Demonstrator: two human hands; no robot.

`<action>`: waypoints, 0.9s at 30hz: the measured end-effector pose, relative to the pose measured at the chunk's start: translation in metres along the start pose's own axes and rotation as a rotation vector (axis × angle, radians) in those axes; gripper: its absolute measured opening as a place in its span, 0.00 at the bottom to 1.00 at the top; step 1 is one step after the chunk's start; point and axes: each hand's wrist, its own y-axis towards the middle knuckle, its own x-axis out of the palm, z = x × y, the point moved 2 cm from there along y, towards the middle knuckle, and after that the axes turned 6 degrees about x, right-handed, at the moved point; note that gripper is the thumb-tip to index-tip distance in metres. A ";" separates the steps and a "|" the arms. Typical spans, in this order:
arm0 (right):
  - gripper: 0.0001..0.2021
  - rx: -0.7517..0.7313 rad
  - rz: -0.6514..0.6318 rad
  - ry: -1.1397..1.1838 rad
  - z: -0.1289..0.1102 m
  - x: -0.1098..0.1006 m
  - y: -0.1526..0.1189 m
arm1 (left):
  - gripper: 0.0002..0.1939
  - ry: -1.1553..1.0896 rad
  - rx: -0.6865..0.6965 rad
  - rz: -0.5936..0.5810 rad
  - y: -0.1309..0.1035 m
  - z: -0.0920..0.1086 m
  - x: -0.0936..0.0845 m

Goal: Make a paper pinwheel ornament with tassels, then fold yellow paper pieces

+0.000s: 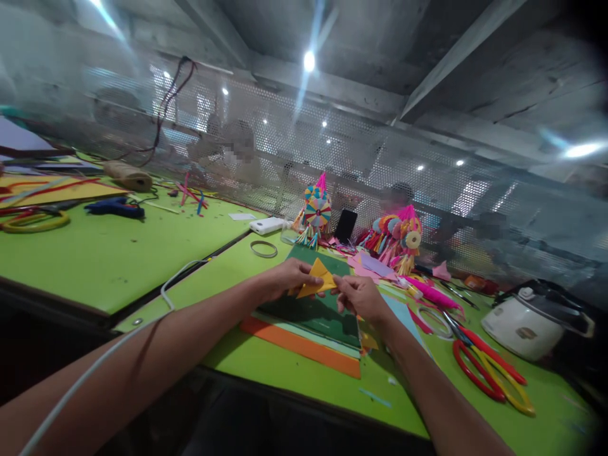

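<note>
A folded piece of yellow paper (317, 273) with pointed corners is held up between my two hands. My left hand (293, 278) pinches its left side, thumb on top. On the right edge, the closed fingertips of my right hand (358, 296) grip the same paper. Beneath both hands lies a dark green board or sheet (327, 326). Strips of light green and orange paper (304, 347) stick out under its near edge.
Scissors with red and yellow handles (494, 377) lie at right, near a white pot-like appliance (522, 326). Colourful paper ornaments (317, 212) and a phone (346, 225) stand at the back. A white cable (166, 294) crosses my left arm. Twine (128, 176) lies far left.
</note>
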 end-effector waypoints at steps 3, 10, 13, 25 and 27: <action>0.22 -0.017 -0.042 0.063 -0.001 -0.001 -0.001 | 0.23 -0.005 0.000 -0.010 -0.001 0.000 -0.001; 0.20 -0.060 0.025 -0.004 0.005 -0.007 0.003 | 0.21 -0.107 0.051 -0.155 -0.004 0.005 0.002; 0.17 -0.100 0.048 -0.015 0.006 -0.010 0.004 | 0.20 -0.113 0.051 -0.164 -0.003 0.006 0.001; 0.13 -0.261 0.325 -0.151 -0.004 0.009 -0.001 | 0.15 0.030 0.034 -0.213 -0.007 0.010 0.012; 0.14 -0.223 0.374 -0.140 -0.006 0.005 -0.001 | 0.14 0.084 0.047 -0.215 -0.007 0.010 0.014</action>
